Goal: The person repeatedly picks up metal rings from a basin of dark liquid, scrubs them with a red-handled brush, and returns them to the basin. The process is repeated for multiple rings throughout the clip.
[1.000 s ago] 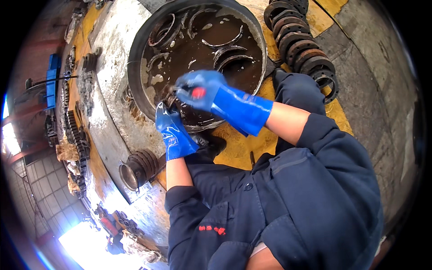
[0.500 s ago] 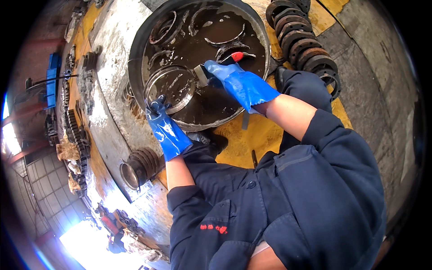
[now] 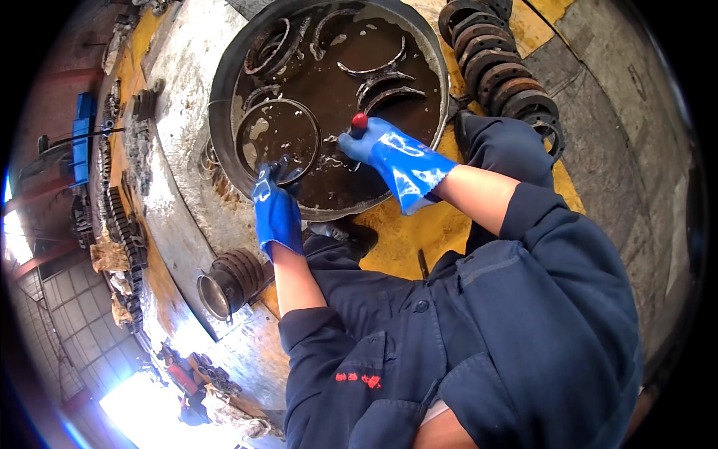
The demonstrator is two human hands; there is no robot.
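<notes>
Wears a dark navy jacket [image 3: 538,314] across the lower right of the frame. Pinches the near edge of a thin metal ring [image 3: 318,142] with the blue-gloved left grip [image 3: 277,206], left of the frame's centre. Curls the blue-gloved right grip [image 3: 374,142] around a red-ended tool [image 3: 360,120], near the centre and apart from the ring, hiding most of the tool. Holds the ring within the outline of a round basin [image 3: 223,97] at upper centre; cannot tell whether touching the dark liquid [image 3: 351,86] there. Farther up, inside the basin, shows curved pieces [image 3: 374,69] partly sunk. Shows a row of dark discs [image 3: 493,63] at upper right, beside the basin, and something blue [image 3: 82,138] at the far upper left.
</notes>
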